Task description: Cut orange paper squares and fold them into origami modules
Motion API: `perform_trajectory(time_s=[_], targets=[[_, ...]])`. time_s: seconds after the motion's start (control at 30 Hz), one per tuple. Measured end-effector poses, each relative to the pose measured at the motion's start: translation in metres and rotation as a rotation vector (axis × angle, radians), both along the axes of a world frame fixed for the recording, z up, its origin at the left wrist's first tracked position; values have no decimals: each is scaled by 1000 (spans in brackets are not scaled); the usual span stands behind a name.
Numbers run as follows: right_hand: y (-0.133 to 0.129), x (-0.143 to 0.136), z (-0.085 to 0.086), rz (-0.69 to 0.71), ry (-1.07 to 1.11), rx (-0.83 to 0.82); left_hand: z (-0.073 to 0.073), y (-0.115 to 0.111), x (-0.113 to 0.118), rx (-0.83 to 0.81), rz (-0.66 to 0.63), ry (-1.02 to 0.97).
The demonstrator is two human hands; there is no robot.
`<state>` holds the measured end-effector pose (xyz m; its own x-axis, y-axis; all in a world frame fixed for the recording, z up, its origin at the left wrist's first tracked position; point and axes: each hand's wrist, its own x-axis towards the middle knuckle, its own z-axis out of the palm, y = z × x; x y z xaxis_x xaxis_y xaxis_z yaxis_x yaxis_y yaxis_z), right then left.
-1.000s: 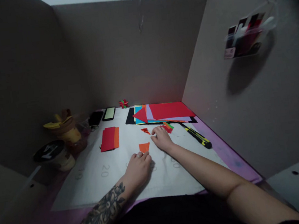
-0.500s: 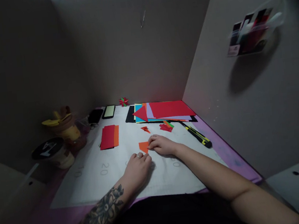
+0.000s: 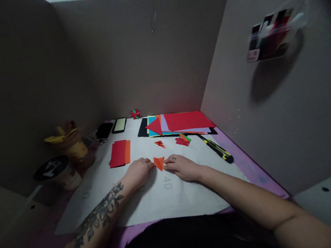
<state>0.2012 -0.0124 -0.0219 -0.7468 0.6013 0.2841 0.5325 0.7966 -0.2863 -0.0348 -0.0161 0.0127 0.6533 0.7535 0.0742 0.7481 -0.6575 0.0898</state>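
Observation:
A small folded orange paper (image 3: 159,163) lies on the white sheet (image 3: 152,210), between my two hands. The fingertips of my left hand (image 3: 139,170) pinch its left corner. At its right corner, the closed fingers of my right hand (image 3: 182,166) grip the edge. The paper has a pointed lower end and visible creases. Just beyond it lie small folded orange pieces (image 3: 160,144) and a little pile of red and green strips (image 3: 183,140).
Left stand red and orange cards (image 3: 119,153), a phone (image 3: 119,125), a lidded cup (image 3: 57,173) and a yellow-brown pot (image 3: 73,145). Behind are stacked coloured sheets (image 3: 187,120) and a paper star (image 3: 135,113). A yellow-black cutter (image 3: 222,153) lies right.
My left hand has moved left and forward to the paper's left corner. The orange paper now shows raised creases and a narrower, pointed shape. My right hand stays at its right side.

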Motion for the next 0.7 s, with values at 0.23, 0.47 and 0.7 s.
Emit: perform_trajectory(time_s=[0.23,0.47,0.7], targets=[[1,-1,-1,-14,3,-5,-16,37,3,-38,-32,-180],[1,-5,4,51,-9,-11,-17,34,-7,136,-183,-147],[1,-7,8,52,-14,-58,-16,35,-10,-31,-286,-228]])
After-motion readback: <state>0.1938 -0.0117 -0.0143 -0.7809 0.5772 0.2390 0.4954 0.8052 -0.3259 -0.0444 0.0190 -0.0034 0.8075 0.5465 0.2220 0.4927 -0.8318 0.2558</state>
